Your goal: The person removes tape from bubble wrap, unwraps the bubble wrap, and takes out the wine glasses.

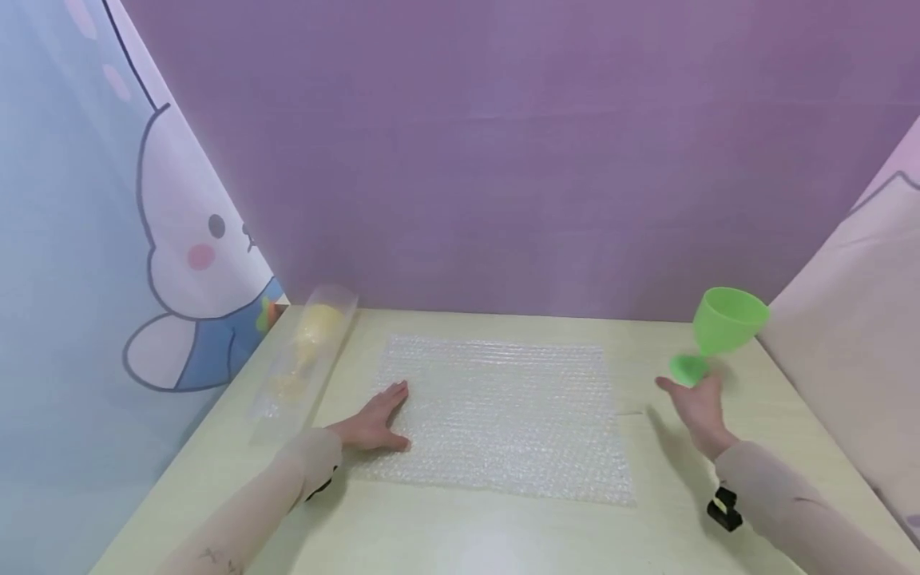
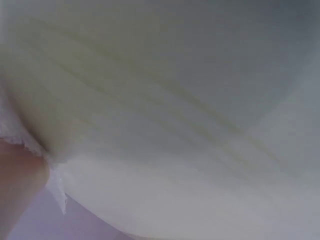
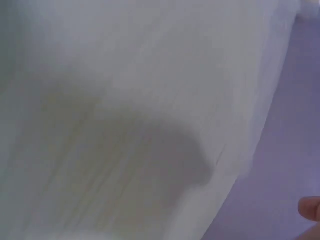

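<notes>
A sheet of bubble wrap [image 1: 503,415] lies flat on the table. My left hand [image 1: 374,423] rests at its left edge with thumb and fingers spread; in the left wrist view a scrap of the bubble wrap [image 2: 20,132] shows beside the hand [image 2: 20,185]. Far right, a green plastic goblet [image 1: 729,321] stands near the back edge. Just in front of its foot is my right hand [image 1: 700,407], thumb and fingers apart, above its shadow. Only a thumb or fingertip of the right hand [image 3: 311,209] enters the right wrist view.
A yellow goblet-shaped thing [image 1: 316,329] wrapped in clear bubble wrap lies at the back left of the pale wooden table [image 1: 460,535]. A purple cloth [image 1: 503,160] hangs behind, with printed curtains [image 1: 208,263] at the sides.
</notes>
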### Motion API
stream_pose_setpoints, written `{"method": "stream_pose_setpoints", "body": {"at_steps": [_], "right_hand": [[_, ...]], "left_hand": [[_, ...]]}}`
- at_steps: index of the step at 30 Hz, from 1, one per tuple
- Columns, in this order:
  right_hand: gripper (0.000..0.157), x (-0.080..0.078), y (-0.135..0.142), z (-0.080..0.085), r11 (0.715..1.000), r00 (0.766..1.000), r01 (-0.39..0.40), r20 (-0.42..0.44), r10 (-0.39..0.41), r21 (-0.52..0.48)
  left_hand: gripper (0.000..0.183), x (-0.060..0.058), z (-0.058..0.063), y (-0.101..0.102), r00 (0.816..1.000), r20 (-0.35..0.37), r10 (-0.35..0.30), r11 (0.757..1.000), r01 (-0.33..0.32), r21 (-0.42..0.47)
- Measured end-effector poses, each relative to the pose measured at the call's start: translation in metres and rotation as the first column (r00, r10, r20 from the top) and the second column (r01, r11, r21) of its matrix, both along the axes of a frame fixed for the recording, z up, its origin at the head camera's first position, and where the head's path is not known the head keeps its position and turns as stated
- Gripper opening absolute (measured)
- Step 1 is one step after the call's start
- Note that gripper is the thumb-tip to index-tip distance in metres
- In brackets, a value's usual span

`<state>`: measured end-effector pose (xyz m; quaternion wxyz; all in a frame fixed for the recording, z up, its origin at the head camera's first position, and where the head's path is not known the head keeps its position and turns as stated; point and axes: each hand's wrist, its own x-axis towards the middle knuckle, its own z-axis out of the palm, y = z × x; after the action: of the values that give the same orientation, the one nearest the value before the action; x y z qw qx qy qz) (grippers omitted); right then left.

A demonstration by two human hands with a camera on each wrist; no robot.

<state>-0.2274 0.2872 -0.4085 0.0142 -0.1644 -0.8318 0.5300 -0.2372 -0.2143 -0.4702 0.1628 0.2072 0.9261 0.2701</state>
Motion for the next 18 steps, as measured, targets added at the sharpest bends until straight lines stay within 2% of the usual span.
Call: {"method": "stream_pose_setpoints", "body": {"at_steps": [2, 3, 5, 7, 11, 14, 16, 18], "right_hand": [[0.096, 0.007, -0.015, 0.002, 0.989, 0.992, -0.127, 0.014, 0.127, 0.077], [0.095, 0.009, -0.022, 0.003, 0.973, 0.981, -0.192, 0.014, 0.192, 0.126], [0.091, 0.015, -0.035, 0.002, 0.922, 0.949, -0.307, 0.000, 0.316, 0.237], [0.087, 0.020, -0.046, -0.001, 0.852, 0.907, -0.383, -0.031, 0.421, 0.357], [0.076, 0.033, -0.063, -0.013, 0.708, 0.815, -0.434, -0.093, 0.573, 0.557], [0.068, 0.042, -0.070, -0.021, 0.623, 0.754, -0.442, -0.108, 0.647, 0.645], [0.063, 0.046, -0.073, -0.026, 0.568, 0.722, -0.460, -0.084, 0.687, 0.683], [0.059, 0.049, -0.075, -0.028, 0.520, 0.699, -0.492, -0.039, 0.714, 0.698]], "left_hand": [[0.097, -0.001, -0.001, 0.000, 1.000, -0.011, -0.002, 1.000, 0.002, -0.009], [0.097, -0.001, -0.001, 0.000, 1.000, -0.018, -0.005, 1.000, 0.005, -0.011], [0.097, -0.001, 0.000, 0.000, 1.000, -0.019, -0.002, 1.000, 0.002, -0.012], [0.097, 0.000, 0.002, 0.001, 1.000, -0.015, 0.001, 1.000, -0.001, -0.004], [0.096, 0.000, 0.005, 0.002, 1.000, -0.020, -0.003, 1.000, 0.003, 0.002], [0.094, 0.000, 0.004, 0.001, 0.999, -0.038, -0.010, 1.000, 0.010, 0.002], [0.093, 0.000, 0.002, 0.000, 0.999, -0.049, -0.009, 1.000, 0.009, -0.004], [0.092, 0.000, 0.001, 0.000, 0.999, -0.053, -0.008, 1.000, 0.008, 0.010]]}}
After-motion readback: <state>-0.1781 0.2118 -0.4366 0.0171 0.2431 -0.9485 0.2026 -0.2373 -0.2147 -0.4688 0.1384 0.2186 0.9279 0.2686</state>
